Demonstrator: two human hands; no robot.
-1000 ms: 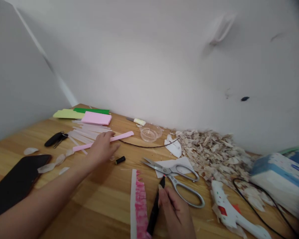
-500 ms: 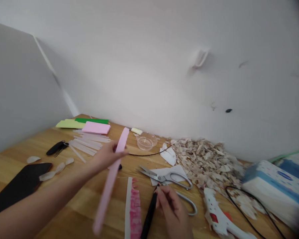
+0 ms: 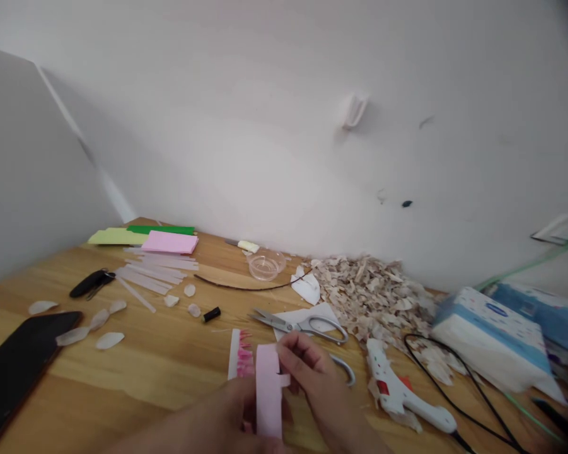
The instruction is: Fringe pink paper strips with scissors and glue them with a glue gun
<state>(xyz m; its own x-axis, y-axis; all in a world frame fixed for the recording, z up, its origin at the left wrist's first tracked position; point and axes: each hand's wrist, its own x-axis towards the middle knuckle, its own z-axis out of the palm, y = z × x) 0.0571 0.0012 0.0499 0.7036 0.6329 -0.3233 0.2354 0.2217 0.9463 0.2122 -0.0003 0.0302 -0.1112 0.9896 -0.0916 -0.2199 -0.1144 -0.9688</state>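
In front of me a pale pink paper strip (image 3: pixel 268 394) is held upright, bent over at its top. My left hand (image 3: pixel 239 410) is closed around its lower left side. With fingers pinched, my right hand (image 3: pixel 309 372) grips the strip's right edge, where a small tab sticks out. Partly hidden behind the strip lies a white-edged piece with pink fringe (image 3: pixel 239 356). Silver scissors (image 3: pixel 295 325) rest on white paper (image 3: pixel 328 310) just beyond my right hand, one handle partly covered by it. A small black cap (image 3: pixel 212 315) lies on the table.
At right are a white glue gun (image 3: pixel 390 384), its black cord, a tissue pack (image 3: pixel 496 334) and a heap of dry scraps (image 3: pixel 373 296). At left lie a phone (image 3: pixel 23 353), keys (image 3: pixel 92 284), translucent sticks (image 3: pixel 154 274) and coloured paper (image 3: pixel 170 242). A clear dish (image 3: pixel 266 265) stands behind.
My left hand has brought the pink strip down and right to my right hand. The black pen has left my right hand, which now grips the strip. The view has shifted right.
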